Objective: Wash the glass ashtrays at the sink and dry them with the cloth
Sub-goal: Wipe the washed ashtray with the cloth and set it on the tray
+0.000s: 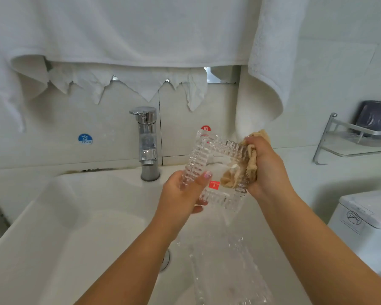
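A square, ribbed glass ashtray (216, 155) with a small red sticker is held tilted above the white sink (79, 216). My left hand (183, 194) grips its lower left edge, thumb on the inside. My right hand (266, 168) presses a beige cloth (249, 168) against the ashtray's right side. A second clear glass ashtray (229, 271) lies in the basin below, between my forearms.
A chrome faucet (146, 142) stands behind the basin, with a blue cold sticker (85, 139) to its left. White towels (128, 29) hang above. A metal wall shelf (356, 137) holds a dark container at right. A white appliance (365, 219) stands at lower right.
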A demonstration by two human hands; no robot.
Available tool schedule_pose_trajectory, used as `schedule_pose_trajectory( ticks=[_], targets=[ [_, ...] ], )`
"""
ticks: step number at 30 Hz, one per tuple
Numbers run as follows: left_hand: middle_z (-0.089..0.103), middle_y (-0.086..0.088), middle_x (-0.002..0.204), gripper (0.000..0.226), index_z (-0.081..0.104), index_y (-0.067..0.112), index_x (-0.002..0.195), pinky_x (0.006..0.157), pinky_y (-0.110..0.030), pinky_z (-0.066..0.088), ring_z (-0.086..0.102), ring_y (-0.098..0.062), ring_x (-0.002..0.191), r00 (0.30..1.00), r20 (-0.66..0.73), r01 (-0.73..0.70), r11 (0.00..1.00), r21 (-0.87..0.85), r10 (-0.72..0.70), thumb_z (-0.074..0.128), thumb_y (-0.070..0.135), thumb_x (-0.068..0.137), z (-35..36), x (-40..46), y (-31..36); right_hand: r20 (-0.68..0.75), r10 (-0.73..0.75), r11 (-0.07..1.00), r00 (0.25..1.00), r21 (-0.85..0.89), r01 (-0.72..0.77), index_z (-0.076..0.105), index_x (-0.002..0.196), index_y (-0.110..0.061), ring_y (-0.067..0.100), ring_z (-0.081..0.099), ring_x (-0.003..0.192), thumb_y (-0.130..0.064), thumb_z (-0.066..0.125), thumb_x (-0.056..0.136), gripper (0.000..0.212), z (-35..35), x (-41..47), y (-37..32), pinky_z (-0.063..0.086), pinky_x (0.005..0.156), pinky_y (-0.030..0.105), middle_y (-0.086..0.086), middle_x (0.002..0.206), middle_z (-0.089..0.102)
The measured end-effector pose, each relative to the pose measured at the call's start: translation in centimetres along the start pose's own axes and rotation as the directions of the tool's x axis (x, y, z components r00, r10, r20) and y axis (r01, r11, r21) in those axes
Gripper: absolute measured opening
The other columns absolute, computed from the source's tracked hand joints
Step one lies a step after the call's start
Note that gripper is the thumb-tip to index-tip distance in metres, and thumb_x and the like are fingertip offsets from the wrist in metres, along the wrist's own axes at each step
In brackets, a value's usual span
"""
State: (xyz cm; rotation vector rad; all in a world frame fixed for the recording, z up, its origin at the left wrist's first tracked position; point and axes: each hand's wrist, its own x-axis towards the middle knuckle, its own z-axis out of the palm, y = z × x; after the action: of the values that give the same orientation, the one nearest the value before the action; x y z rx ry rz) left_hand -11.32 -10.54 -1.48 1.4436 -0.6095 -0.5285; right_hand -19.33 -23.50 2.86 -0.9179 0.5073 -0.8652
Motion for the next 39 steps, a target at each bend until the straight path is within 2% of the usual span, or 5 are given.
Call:
schedule_pose_trajectory(
  ticks=[4, 11, 19, 26, 39],
  targets=[
    [0.074, -0.006, 0.080, 0.052, 0.066, 0.012, 0.090, 0.059, -0.028, 0.058, 0.072, -0.015, 0.071, 0.997, -0.062, -0.051, 0.993, -0.111, 0.044, 0.071, 0.052, 0.057, -0.3, 0.4, 0.0, 0.082, 0.032, 0.971, 0.996, -0.240, -0.012, 0.061, 0.081, -0.015, 0.018, 0.066, 0.058, -0.033, 0.059, 0.090, 0.020, -0.7, -0.1, -0.3, 0.054, 0.061, 0.036, 0.000, 0.062, 0.064],
    [0.050, -0.003, 0.062, 0.066, 0.058, 0.001, 0.084, 0.054, -0.029, 0.051, 0.053, -0.011, 0.049, 0.997, 0.015, -0.069, 0.996, -0.048, 0.070, 0.078, 0.052, 0.047, -0.7, 1.0, 0.0, 0.413, -0.153, 0.446, 0.898, -0.782, 0.436, 0.059, 0.071, -0.012, 0.003, 0.057, 0.053, -0.040, 0.052, 0.094, 0.037, -1.2, -1.0, -1.8, 0.044, 0.054, 0.013, -0.011, 0.058, 0.061],
    [0.043, -0.006, 0.075, 0.084, 0.058, -0.005, 0.085, 0.059, -0.036, 0.045, 0.043, -0.021, 0.065, 0.996, 0.061, -0.061, 0.997, 0.047, 0.058, 0.082, 0.062, 0.040, -1.2, 1.7, -0.3, 0.162, 0.271, 0.658, 0.949, -0.750, -0.060, 0.070, 0.110, -0.021, 0.024, 0.065, 0.108, -0.084, 0.058, 0.055, 0.085, -1.6, -0.1, -2.1, 0.043, 0.104, 0.044, 0.003, 0.113, 0.071],
    [0.062, -0.003, 0.066, 0.063, 0.062, 0.000, 0.083, 0.062, -0.034, 0.053, 0.060, -0.018, 0.061, 0.994, 0.099, -0.059, 0.996, 0.071, 0.052, 0.084, 0.050, 0.050, -0.8, 0.9, 0.2, 0.470, -0.274, 0.333, 0.839, -0.772, 0.541, 0.062, 0.093, -0.015, 0.008, 0.057, 0.063, -0.067, 0.038, 0.089, 0.058, 0.7, -0.8, -0.7, 0.041, 0.062, 0.026, -0.006, 0.070, 0.060],
    [0.040, -0.004, 0.054, 0.052, 0.043, 0.012, 0.072, 0.046, -0.025, 0.044, 0.043, -0.012, 0.041, 0.999, 0.030, 0.017, 1.000, -0.016, -0.016, 0.086, 0.036, 0.058, -0.8, 0.9, 0.6, 0.247, 0.272, 0.726, 0.930, -0.687, -0.031, 0.070, 0.106, -0.018, 0.019, 0.070, 0.096, -0.070, 0.056, 0.077, 0.061, -1.5, 1.9, -1.8, 0.050, 0.095, 0.038, 0.003, 0.098, 0.075]
  ],
)
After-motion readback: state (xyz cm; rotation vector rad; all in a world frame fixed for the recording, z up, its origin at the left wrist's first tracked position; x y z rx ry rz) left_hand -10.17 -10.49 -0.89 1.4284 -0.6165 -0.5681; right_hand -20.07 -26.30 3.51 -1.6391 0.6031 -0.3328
